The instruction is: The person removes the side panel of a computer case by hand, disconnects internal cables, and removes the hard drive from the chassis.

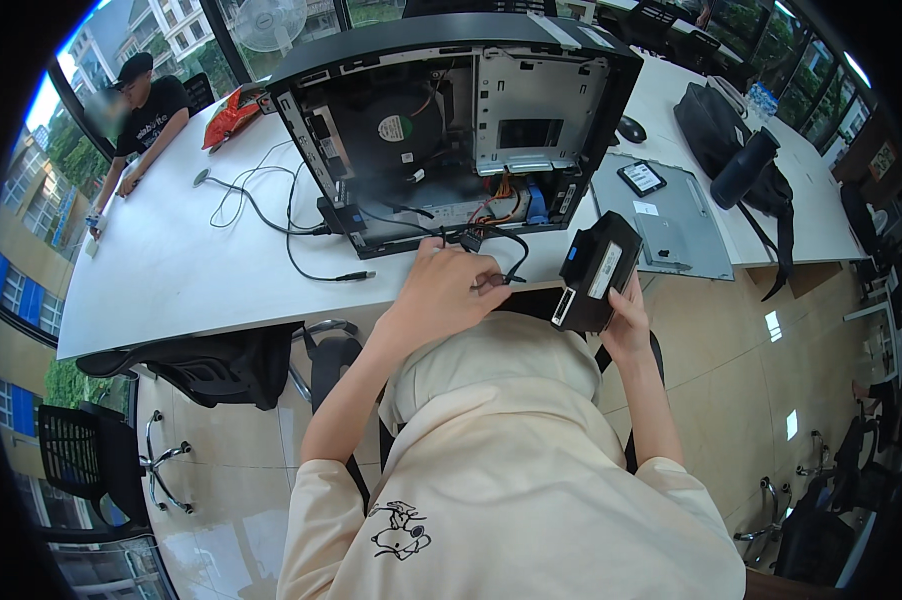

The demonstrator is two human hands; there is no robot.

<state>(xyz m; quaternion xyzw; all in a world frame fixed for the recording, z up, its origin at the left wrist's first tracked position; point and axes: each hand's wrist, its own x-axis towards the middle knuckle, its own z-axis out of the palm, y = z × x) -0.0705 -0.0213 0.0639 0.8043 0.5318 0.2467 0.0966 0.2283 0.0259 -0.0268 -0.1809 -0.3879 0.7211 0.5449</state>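
Note:
An opened black desktop computer case (451,110) lies on the white table (171,260), its fan and metal drive cage showing. My left hand (446,290) is at the table's front edge, fingers pinched on a black cable connector (486,262) that trails from the case. My right hand (626,315) holds a black box-shaped power unit (596,270) tilted upright, just right of the case and off the table edge.
The grey side panel (671,215) with a small dark drive (641,177) lies to the right, beside a black bag (716,125) and dark bottle (746,165). Loose cables (271,215) run left. Another person (146,115) sits at the far left. Black chairs (211,365) stand below.

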